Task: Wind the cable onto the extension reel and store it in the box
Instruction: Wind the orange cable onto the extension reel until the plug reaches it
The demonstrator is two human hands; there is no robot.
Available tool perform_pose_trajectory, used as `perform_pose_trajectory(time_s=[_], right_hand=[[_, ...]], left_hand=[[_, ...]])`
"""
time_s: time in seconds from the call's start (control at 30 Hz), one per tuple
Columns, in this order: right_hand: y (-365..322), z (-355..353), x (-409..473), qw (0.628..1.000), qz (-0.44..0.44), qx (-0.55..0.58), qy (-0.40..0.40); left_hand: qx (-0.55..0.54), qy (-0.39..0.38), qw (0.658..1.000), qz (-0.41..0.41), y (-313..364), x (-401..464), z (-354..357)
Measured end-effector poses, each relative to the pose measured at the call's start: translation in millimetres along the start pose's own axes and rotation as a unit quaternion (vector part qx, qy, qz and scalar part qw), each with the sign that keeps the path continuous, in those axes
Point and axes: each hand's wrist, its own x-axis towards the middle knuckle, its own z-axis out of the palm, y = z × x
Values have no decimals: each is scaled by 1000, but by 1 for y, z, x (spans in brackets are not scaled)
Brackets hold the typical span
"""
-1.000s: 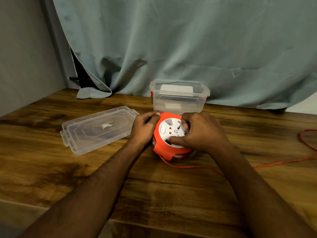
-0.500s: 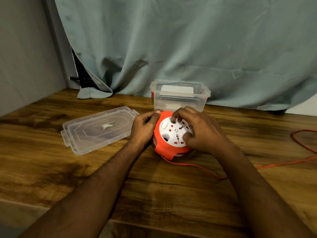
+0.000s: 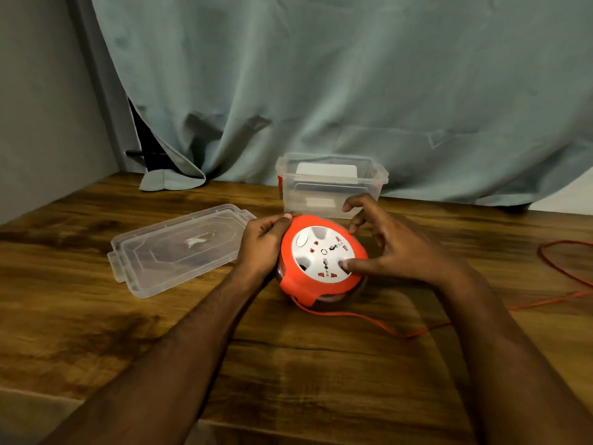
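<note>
Head view: left hand (image 3: 260, 245) grips reel (image 3: 321, 263); right hand (image 3: 398, 248) thumbs its face.

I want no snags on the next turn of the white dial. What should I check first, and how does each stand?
1. Left hand steadies the reel by its orange rim: ok.
2. Right hand, thumb on the white dial, other fingers spread: ok.
3. Cable leaves the reel's front untangled: ok.
4. Cable fully wound: not ok, slack trails off right.
5. Box open, lid lying beside it: ok.
6. Room in the box for the reel: cannot tell.
</note>
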Motion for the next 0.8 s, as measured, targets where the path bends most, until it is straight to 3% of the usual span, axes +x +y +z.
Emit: perform_pose_trajectory(time_s=[0.13, 0.37, 0.53, 0.8], right_hand=[[7, 3, 2, 1000, -27, -3, -16], [2, 6, 7, 996, 13, -58, -68], [-8, 9, 3, 995, 24, -96, -31], [-23, 17, 6, 987, 45, -149, 35]], left_hand=[[35, -25, 999, 18, -1, -3, 2], [36, -51, 998, 12, 2, -3, -1], [20, -68, 997, -4, 3, -3, -2], [6, -25, 999, 23, 2, -4, -2]])
